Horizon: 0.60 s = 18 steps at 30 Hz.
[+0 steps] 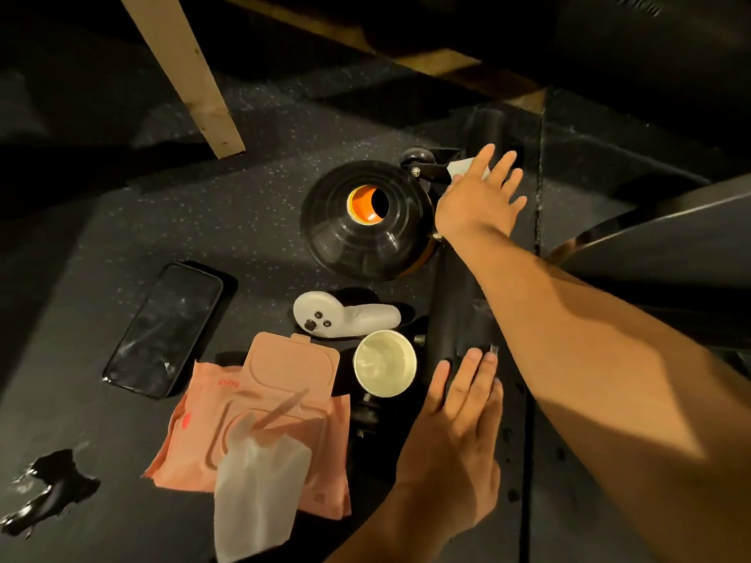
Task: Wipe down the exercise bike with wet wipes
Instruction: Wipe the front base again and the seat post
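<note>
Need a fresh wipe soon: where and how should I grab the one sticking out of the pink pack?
Pinch the wipe at its loose end, which drapes over the near edge of the pink pack. Come from the near side: the open lid lies on the far side, so pulling toward you should probably free it cleanly.

One black smartphone (162, 327), one white game controller (345, 316), one white paper cup (385, 363), one pink soft pack of wet wipes (280, 396), two white wipes: one wipe (256, 493) lower centre, one wipe (463, 167) upper right.
</note>
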Motion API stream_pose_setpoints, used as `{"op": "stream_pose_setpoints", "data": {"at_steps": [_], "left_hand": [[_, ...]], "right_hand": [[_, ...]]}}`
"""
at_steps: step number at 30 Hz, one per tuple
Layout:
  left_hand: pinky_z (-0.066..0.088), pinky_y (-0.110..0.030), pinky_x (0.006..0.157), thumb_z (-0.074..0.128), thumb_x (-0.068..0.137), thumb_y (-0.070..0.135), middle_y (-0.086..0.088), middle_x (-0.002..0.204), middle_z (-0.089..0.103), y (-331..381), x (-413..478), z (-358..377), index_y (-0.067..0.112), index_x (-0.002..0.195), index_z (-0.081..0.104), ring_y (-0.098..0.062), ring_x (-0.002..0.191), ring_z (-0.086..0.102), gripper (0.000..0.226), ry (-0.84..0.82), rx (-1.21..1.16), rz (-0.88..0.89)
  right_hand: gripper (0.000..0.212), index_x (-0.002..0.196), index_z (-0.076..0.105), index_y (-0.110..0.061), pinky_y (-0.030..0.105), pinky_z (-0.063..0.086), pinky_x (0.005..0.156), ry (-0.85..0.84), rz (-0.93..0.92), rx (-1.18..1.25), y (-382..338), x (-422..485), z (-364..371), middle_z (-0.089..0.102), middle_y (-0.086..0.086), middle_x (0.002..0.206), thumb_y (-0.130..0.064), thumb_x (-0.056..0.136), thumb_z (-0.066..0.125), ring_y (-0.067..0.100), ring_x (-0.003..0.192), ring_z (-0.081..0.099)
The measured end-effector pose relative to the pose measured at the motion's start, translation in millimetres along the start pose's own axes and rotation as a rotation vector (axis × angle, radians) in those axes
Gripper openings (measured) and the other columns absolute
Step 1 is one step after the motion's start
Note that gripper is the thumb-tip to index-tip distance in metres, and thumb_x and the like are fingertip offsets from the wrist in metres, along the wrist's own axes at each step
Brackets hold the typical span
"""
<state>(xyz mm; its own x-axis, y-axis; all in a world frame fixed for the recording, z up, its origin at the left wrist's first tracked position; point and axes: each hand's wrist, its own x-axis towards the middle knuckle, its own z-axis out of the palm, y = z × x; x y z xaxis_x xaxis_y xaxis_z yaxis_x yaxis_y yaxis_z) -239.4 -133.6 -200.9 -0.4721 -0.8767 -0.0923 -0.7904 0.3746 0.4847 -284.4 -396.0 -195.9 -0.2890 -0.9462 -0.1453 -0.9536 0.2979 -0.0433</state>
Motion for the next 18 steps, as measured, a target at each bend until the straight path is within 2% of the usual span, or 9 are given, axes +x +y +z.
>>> {"op": "stream_pose_setpoints", "data": {"at_steps": [5,7,9,11,13,15,16,18], "left_hand": [[0.005,-0.054,0.120,0.054,0.074,0.041,-0.010,0.160,0.022,6,-3,12,0.008,0.146,0.041,-0.030,0.151,0.008,0.080,0.038,0.028,-0.032],[0.011,-0.053,0.120,0.054,0.077,0.040,-0.007,0.150,0.041,1,-1,26,0.013,0.136,0.055,-0.028,0.147,0.025,0.065,0.166,0.033,0.017],[0.022,-0.050,0.119,0.049,0.092,0.032,-0.004,0.132,0.057,-4,3,35,0.016,0.122,0.064,-0.023,0.135,0.044,0.037,0.389,0.001,0.054],[0.025,-0.049,0.117,0.026,0.104,0.024,-0.003,0.122,0.053,-8,9,38,0.014,0.117,0.057,-0.021,0.127,0.048,0.035,0.534,-0.009,0.070],[0.024,-0.049,0.117,0.016,0.105,0.025,-0.003,0.118,0.046,-10,9,37,0.014,0.116,0.052,-0.019,0.135,0.040,0.039,0.592,-0.008,0.091],[0.021,-0.049,0.119,0.025,0.104,0.027,-0.003,0.121,0.046,-9,6,36,0.015,0.119,0.053,-0.016,0.148,0.019,0.034,0.577,-0.015,0.114],[0.018,-0.050,0.120,0.037,0.100,0.032,-0.003,0.129,0.047,-8,5,35,0.017,0.125,0.056,-0.018,0.151,0.012,0.034,0.496,-0.016,0.105],[0.010,-0.052,0.121,0.055,0.083,0.041,-0.001,0.150,0.041,-2,0,30,0.019,0.138,0.055,-0.024,0.152,0.008,0.059,0.236,0.009,0.052]], "right_hand": [[0.068,0.155,-0.005,-0.010,0.056,0.032,0.111,0.010,0.162,0.137,-7,16,3,-0.003,0.020,0.162,-0.040,0.104,0.028,0.041,0.148,0.007],[0.069,0.154,-0.005,-0.007,0.057,0.035,0.109,0.026,0.184,0.155,-11,23,4,0.001,0.023,0.161,-0.041,0.103,0.028,0.043,0.147,0.012],[0.070,0.154,-0.004,-0.005,0.057,0.034,0.110,0.045,0.175,0.150,-14,33,3,0.005,0.025,0.160,-0.040,0.103,0.030,0.044,0.146,0.014],[0.073,0.153,-0.004,-0.003,0.057,0.032,0.111,0.054,0.162,0.142,-14,44,1,0.006,0.026,0.160,-0.039,0.102,0.034,0.044,0.146,0.013],[0.073,0.153,-0.004,-0.003,0.058,0.026,0.114,0.055,0.127,0.129,-14,50,0,0.002,0.026,0.160,-0.037,0.102,0.034,0.042,0.148,0.005],[0.072,0.154,-0.005,-0.004,0.058,0.018,0.117,0.046,0.081,0.111,-14,49,0,-0.004,0.025,0.160,-0.036,0.102,0.033,0.040,0.149,-0.003],[0.071,0.154,-0.006,-0.004,0.058,0.016,0.118,0.043,0.062,0.099,-13,45,0,-0.007,0.024,0.161,-0.036,0.103,0.033,0.039,0.149,-0.006],[0.069,0.154,-0.005,-0.005,0.058,0.014,0.118,0.042,0.018,0.080,-7,28,1,-0.008,0.021,0.161,-0.034,0.103,0.032,0.036,0.149,-0.007]]}}
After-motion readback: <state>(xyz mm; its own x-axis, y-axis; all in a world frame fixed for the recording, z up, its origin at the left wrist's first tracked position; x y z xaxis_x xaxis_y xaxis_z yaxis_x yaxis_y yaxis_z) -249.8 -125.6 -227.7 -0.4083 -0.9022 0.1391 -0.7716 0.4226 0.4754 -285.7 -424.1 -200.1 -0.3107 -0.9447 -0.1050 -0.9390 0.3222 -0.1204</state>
